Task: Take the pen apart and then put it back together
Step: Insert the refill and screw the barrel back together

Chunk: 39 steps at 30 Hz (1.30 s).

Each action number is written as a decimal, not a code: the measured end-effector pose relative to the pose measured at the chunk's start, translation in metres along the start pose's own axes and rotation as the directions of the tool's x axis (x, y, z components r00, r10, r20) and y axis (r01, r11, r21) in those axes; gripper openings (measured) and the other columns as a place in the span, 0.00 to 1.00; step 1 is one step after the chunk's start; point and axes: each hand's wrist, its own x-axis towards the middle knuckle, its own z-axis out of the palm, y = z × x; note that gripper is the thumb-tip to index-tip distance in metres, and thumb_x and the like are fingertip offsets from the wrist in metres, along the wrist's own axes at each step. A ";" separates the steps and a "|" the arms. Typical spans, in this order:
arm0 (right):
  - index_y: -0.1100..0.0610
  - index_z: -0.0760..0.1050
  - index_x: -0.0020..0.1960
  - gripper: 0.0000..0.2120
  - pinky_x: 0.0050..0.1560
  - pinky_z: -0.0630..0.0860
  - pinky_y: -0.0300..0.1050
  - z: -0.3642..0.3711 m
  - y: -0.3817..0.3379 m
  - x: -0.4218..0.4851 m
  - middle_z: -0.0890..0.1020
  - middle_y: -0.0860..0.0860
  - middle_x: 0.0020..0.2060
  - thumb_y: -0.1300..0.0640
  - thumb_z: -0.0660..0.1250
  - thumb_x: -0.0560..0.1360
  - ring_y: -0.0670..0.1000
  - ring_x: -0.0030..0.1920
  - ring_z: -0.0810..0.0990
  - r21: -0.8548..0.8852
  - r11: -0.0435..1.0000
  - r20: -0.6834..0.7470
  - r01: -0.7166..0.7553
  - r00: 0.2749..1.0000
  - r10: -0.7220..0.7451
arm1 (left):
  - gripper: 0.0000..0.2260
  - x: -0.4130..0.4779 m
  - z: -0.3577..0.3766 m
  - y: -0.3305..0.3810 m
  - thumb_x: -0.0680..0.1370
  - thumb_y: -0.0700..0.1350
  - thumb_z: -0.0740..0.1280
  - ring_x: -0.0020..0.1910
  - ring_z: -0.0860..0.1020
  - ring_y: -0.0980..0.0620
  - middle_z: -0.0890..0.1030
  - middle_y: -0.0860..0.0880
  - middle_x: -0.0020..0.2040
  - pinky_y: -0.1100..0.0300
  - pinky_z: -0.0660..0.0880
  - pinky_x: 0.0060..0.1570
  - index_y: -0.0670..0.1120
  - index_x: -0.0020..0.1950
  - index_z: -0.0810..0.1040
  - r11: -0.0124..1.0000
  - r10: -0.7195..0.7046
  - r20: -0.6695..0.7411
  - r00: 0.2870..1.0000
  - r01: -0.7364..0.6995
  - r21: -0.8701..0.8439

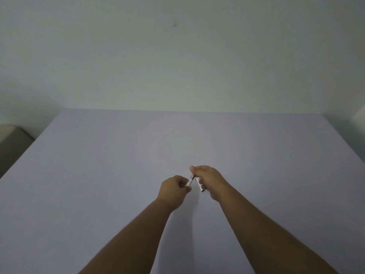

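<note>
Both my hands are held above the middle of the table (118,165). My left hand (174,187) pinches the lower end of a slim silvery pen body (190,180) that slants up to the right. My right hand (209,179) grips the top end of that body with thumb and forefinger. A second white pen piece (199,185), short and tube-like with a dark open end, is tucked under the right hand's other fingers. The two pieces form a narrow V. Fingers hide most of both pieces.
The table is a wide pale lavender surface with its far edge against a plain white wall (177,56). A beige object (11,147) stands off the table's left side. A white corner (358,119) shows at the far right.
</note>
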 end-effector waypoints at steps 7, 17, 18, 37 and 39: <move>0.57 0.69 0.34 0.20 0.32 0.66 0.42 0.001 -0.004 -0.001 0.72 0.51 0.31 0.42 0.71 0.68 0.50 0.32 0.69 -0.180 0.984 -0.092 -0.012 0.996 -0.005 | 0.07 0.000 0.002 0.002 0.73 0.44 0.70 0.37 0.74 0.59 0.77 0.54 0.39 0.69 0.68 0.33 0.47 0.50 0.80 1.000 0.002 0.011 1.000 -0.002 0.011; 0.57 0.73 0.39 0.16 0.31 0.66 0.41 -0.004 -0.005 -0.004 0.74 0.51 0.33 0.45 0.70 0.70 0.48 0.30 0.69 -0.110 0.993 -0.049 -0.039 0.998 0.034 | 0.08 -0.001 0.002 0.004 0.72 0.44 0.70 0.36 0.74 0.58 0.77 0.55 0.38 0.68 0.69 0.33 0.47 0.50 0.80 1.000 0.003 0.002 1.000 -0.003 0.002; 0.57 0.75 0.40 0.13 0.31 0.67 0.40 -0.005 -0.005 -0.005 0.75 0.52 0.35 0.47 0.70 0.71 0.48 0.31 0.69 -0.035 0.999 -0.011 -0.036 0.999 0.035 | 0.08 0.000 0.001 0.004 0.72 0.44 0.71 0.36 0.74 0.57 0.77 0.55 0.38 0.67 0.70 0.33 0.47 0.50 0.80 1.000 0.000 -0.005 1.000 0.000 -0.005; 0.57 0.77 0.40 0.12 0.32 0.67 0.42 -0.006 -0.014 -0.009 0.76 0.55 0.38 0.48 0.71 0.70 0.49 0.33 0.69 -0.011 0.999 0.010 -0.043 0.999 0.043 | 0.04 -0.001 0.000 0.009 0.71 0.43 0.72 0.34 0.75 0.57 0.77 0.55 0.35 0.63 0.73 0.33 0.50 0.43 0.79 0.999 -0.008 0.003 1.000 0.008 -0.037; 0.57 0.78 0.40 0.09 0.33 0.68 0.43 -0.008 -0.013 -0.010 0.77 0.56 0.38 0.52 0.71 0.71 0.50 0.32 0.70 -0.008 1.000 0.016 -0.012 1.000 0.013 | 0.04 -0.001 0.001 0.011 0.71 0.44 0.72 0.34 0.75 0.57 0.77 0.55 0.35 0.64 0.72 0.32 0.49 0.44 0.79 1.000 0.000 0.006 1.000 0.000 -0.017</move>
